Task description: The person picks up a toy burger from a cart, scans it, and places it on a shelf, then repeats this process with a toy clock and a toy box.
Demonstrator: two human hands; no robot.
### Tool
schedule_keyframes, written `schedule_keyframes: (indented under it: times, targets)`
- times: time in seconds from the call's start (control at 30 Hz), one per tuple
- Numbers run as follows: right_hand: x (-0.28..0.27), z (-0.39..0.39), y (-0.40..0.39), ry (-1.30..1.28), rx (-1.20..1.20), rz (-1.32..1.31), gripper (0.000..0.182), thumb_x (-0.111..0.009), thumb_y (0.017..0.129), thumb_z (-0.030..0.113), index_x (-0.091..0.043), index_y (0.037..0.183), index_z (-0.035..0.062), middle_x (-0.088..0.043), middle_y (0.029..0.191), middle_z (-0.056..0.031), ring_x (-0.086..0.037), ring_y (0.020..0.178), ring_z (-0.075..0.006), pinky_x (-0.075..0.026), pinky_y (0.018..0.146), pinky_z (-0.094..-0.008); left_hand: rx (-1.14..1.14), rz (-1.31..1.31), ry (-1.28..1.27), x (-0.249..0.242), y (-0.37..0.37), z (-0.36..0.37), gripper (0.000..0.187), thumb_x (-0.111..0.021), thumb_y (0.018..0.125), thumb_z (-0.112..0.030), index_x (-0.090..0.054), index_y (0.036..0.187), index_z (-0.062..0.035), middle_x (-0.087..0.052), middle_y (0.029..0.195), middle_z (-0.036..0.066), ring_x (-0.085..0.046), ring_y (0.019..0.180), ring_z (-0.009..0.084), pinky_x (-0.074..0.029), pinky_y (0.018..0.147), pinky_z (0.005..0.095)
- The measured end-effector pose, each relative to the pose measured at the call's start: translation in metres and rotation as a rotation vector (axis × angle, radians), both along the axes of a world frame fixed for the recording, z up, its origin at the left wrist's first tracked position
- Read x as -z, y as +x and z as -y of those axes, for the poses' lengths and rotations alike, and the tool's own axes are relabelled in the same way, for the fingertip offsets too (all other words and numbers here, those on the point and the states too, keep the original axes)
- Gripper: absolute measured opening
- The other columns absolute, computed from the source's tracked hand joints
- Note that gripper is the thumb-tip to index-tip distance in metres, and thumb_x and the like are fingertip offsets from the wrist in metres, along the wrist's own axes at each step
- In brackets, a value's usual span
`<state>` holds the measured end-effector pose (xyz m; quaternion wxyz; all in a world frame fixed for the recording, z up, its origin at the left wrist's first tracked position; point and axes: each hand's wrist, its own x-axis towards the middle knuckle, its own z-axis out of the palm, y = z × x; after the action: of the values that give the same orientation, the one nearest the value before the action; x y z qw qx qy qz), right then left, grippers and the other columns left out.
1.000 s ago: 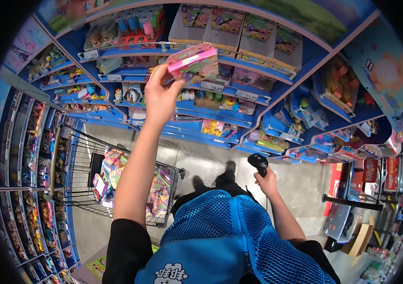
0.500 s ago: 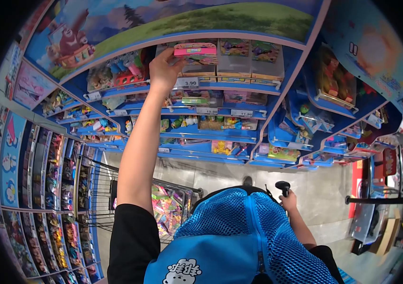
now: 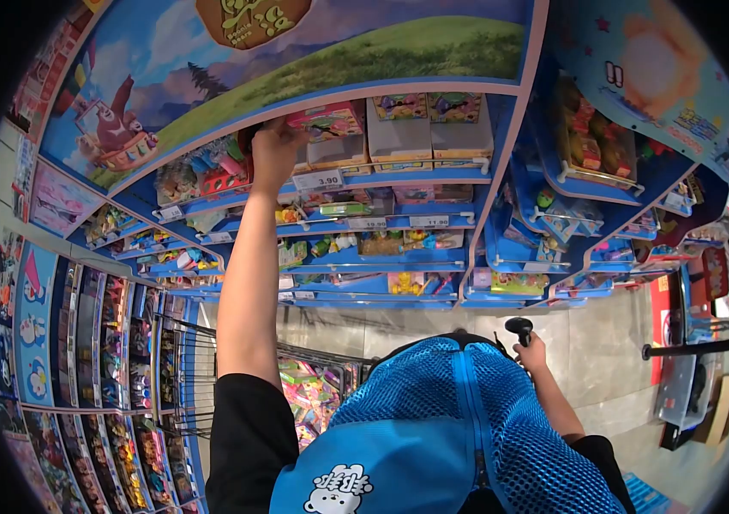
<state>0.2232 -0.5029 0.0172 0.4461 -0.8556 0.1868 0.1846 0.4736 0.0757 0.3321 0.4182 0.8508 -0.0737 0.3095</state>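
My left hand [image 3: 275, 154] reaches up to the top shelf, its fingers closed on the left edge of a flat pink toy package [image 3: 330, 122]. The package sits above a white display box [image 3: 335, 152], beside two similar display boxes with colorful printed cards. Some of my left fingers are hidden behind the package. Low on the right, my right hand [image 3: 532, 351] is wrapped around a black handle with a rounded top [image 3: 519, 326]. What the handle belongs to cannot be made out.
A blue mesh bag [image 3: 416, 385] hangs across my front. Below my left arm stands a wire shopping cart [image 3: 186, 377] with a pile of colorful packages [image 3: 309, 394]. Price tags [image 3: 319, 181] line the shelf edges. More toy shelves [image 3: 116, 343] stand at left.
The pink package has moved slightly left and back onto the shelf, tilting to show more of its printed front. The view has shifted upward a little. My right hand keeps its grip.
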Motion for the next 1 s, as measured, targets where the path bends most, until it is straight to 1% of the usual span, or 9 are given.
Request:
schedule_keyframes:
  times: [0.23,0.27,0.37,0.4,0.47,0.6,0.67,0.77,1.0]
  targets:
    - [0.010,0.003,0.001,-0.005,-0.019,-0.046,0.031,-0.069,0.074,0.009,-0.058,0.100,-0.0034,-0.065,0.073,-0.0151,-0.067,0.052,-0.0233,-0.054,0.048,-0.0354,-0.137,-0.016,0.215,-0.010,-0.007,0.025,0.051,-0.076,0.075,-0.010,-0.063,0.124,-0.0022,-0.070,0.110,0.018,-0.068,0.099,0.0315,-0.051,0.084,0.0394]
    - [0.009,0.000,0.001,0.000,-0.019,-0.056,0.031,-0.070,0.074,0.010,-0.058,0.100,-0.0029,-0.066,0.074,-0.0151,-0.067,0.053,-0.0238,-0.054,0.049,-0.0356,-0.141,0.005,0.231,-0.006,-0.001,0.021,0.048,-0.077,0.076,-0.014,-0.063,0.121,-0.0033,-0.070,0.106,0.018,-0.066,0.097,0.0345,-0.050,0.084,0.0418]
    - [0.001,-0.010,-0.003,-0.027,-0.067,0.019,0.031,-0.071,0.072,0.012,-0.059,0.097,-0.0029,-0.066,0.075,-0.0162,-0.067,0.055,-0.0248,-0.055,0.053,-0.0369,-0.235,0.036,0.316,-0.002,0.009,0.021,0.043,-0.078,0.076,-0.017,-0.065,0.115,-0.0029,-0.070,0.100,0.018,-0.066,0.092,0.0346,-0.050,0.081,0.0418]
    - [-0.009,-0.015,-0.004,-0.040,-0.060,-0.019,0.033,-0.073,0.070,0.017,-0.061,0.094,-0.0029,-0.067,0.078,-0.0184,-0.068,0.064,-0.0290,-0.055,0.062,-0.0397,-0.249,0.008,0.321,0.000,0.013,0.020,0.041,-0.078,0.076,-0.018,-0.066,0.112,-0.0026,-0.069,0.098,0.017,-0.065,0.090,0.0345,-0.050,0.080,0.0417]
    - [-0.007,-0.016,-0.008,-0.082,-0.103,0.004,0.034,-0.074,0.069,0.019,-0.062,0.094,-0.0025,-0.067,0.079,-0.0192,-0.068,0.070,-0.0318,-0.055,0.067,-0.0410,-0.278,-0.046,0.333,0.001,0.022,0.016,0.036,-0.078,0.076,-0.019,-0.066,0.105,-0.0021,-0.069,0.094,0.016,-0.064,0.086,0.0344,-0.050,0.079,0.0414]
    - [0.009,-0.009,-0.015,-0.135,-0.126,0.027,0.036,-0.075,0.067,0.022,-0.064,0.092,-0.0010,-0.068,0.082,-0.0202,-0.067,0.080,-0.0366,-0.053,0.075,-0.0429,-0.228,-0.127,0.322,0.010,0.049,-0.001,0.036,-0.079,0.078,-0.022,-0.067,0.104,-0.0007,-0.068,0.093,0.011,-0.063,0.085,0.0244,-0.047,0.082,0.0344]
    - [0.020,-0.001,-0.020,-0.197,-0.170,0.095,0.036,-0.074,0.068,0.018,-0.061,0.094,-0.0026,-0.068,0.076,-0.0194,-0.068,0.068,-0.0325,-0.055,0.065,-0.0410,-0.211,-0.108,0.321,0.013,0.058,-0.005,0.035,-0.079,0.078,-0.023,-0.067,0.104,-0.0022,-0.069,0.093,0.011,-0.064,0.087,0.0252,-0.047,0.083,0.0354]
    - [0.022,0.007,-0.026,-0.218,-0.157,0.101,0.035,-0.073,0.069,0.016,-0.060,0.095,-0.0030,-0.068,0.074,-0.0190,-0.069,0.063,-0.0306,-0.056,0.061,-0.0401,-0.265,-0.198,0.372,-0.008,0.047,0.019,0.035,-0.080,0.078,-0.024,-0.069,0.104,-0.0039,-0.070,0.098,0.012,-0.065,0.095,0.0260,-0.047,0.087,0.0379]
    - [0.028,0.017,-0.029,-0.242,-0.155,0.084,0.035,-0.073,0.070,0.017,-0.060,0.096,-0.0028,-0.068,0.076,-0.0195,-0.070,0.064,-0.0301,-0.057,0.063,-0.0401,-0.480,-0.291,0.706,-0.009,0.053,0.026,0.060,-0.076,0.080,-0.042,-0.059,0.128,-0.0097,-0.056,0.135,0.016,-0.049,0.129,0.0323,-0.036,0.111,0.0415]
